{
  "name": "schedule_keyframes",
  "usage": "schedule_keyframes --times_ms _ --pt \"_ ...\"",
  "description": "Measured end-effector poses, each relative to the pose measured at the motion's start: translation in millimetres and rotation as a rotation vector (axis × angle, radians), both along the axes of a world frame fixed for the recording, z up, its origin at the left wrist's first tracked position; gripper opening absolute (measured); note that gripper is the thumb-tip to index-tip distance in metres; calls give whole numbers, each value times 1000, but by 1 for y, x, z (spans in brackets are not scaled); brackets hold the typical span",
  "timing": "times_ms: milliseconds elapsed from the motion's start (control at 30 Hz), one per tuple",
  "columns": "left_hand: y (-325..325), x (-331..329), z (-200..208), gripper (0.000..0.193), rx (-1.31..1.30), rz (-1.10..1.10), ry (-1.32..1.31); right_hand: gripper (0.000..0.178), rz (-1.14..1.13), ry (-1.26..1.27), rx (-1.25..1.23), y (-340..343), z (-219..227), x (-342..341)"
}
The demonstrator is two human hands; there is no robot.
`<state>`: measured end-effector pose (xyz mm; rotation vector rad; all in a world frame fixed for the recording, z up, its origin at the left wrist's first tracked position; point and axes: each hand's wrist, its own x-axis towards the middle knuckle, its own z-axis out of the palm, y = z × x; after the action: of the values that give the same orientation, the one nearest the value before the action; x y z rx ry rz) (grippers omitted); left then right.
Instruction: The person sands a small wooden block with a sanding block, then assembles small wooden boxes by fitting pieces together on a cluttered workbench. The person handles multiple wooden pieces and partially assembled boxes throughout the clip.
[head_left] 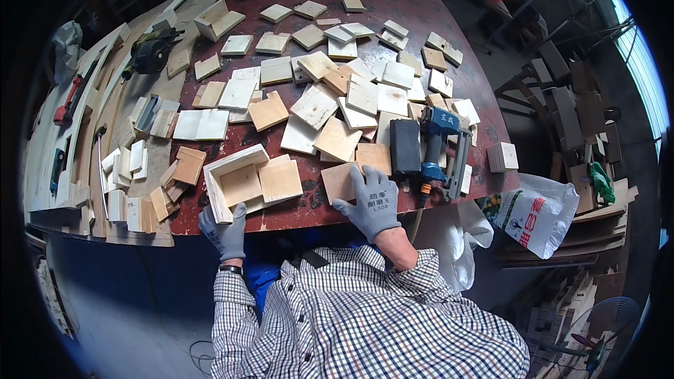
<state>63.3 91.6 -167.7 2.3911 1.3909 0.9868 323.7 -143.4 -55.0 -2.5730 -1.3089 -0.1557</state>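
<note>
My left hand [225, 232], in a grey glove, grips the near corner of a small wooden box [239, 184] at the table's front edge, its thumb toward the inside. A flat wooden piece [281, 181] leans at the box's right side. Further right, my gloved right hand [374, 200] is on a square wooden block [338, 182]. Its thumb lies at the block's near edge and its fingers at the right side, partly covering it. Just right of this hand stands a blue nail gun [440, 142] with a black body [405, 147] beside it.
Many loose wooden blocks [317, 107] cover the dark red table [477, 77]. Planks [84, 126] on the left carry a black power tool [151, 50] and a red-handled tool [68, 100]. A white printed sack [537, 214] hangs at the right edge, near stacked wood [597, 238].
</note>
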Motion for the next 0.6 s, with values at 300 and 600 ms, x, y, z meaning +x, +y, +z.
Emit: schedule_keyframes --times_ms 300,600 --pt "-1 -1 -1 63 -11 10 45 72 8 50 89 -36 -33 -9" --pt "-2 2 -3 62 -12 11 64 62 43 32 222 -12 -9 10"
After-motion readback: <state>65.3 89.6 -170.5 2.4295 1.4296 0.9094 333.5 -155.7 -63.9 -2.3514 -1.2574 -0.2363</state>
